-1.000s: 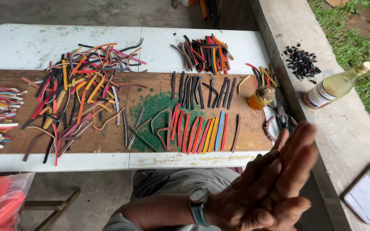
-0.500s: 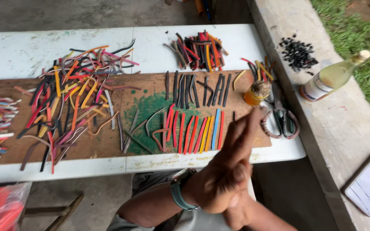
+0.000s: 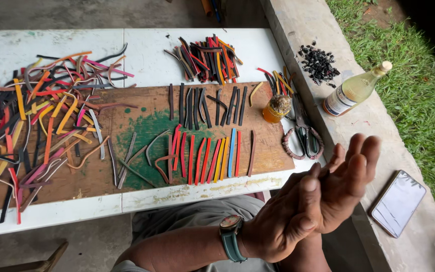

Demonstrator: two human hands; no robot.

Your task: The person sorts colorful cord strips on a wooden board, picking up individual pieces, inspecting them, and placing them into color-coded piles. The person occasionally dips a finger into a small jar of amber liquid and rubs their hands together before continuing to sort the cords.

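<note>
Fingers (image 3: 353,156) of both hands are stretched out, nothing gripped. The left hand (image 3: 283,221), with a teal-strapped wristwatch (image 3: 231,236) on its wrist, lies palm-to-palm against the right hand (image 3: 346,189), pressed flat together. Both are just off the near right corner of the worn wooden board with a green paint patch (image 3: 127,176), over the lap, touching no material.

Nearest on that board: a neat row of red, orange, yellow and blue cut rubber strips (image 3: 212,158), towards its right end. Behind that row, a row of black strips (image 3: 207,106). Off the board's right edge lie black-handled scissors wound with cord (image 3: 303,141) and a small amber jar (image 3: 276,108). Right of those, on the concrete ledge (image 3: 373,121), a corked glass bottle of pale liquid (image 3: 354,90) and a phone (image 3: 397,201).

Risk, judged: a wide swing of the hands could scatter the sorted row or knock jar or bottle; the phone sits nearest the right hand, close to the ledge's edge.
</note>
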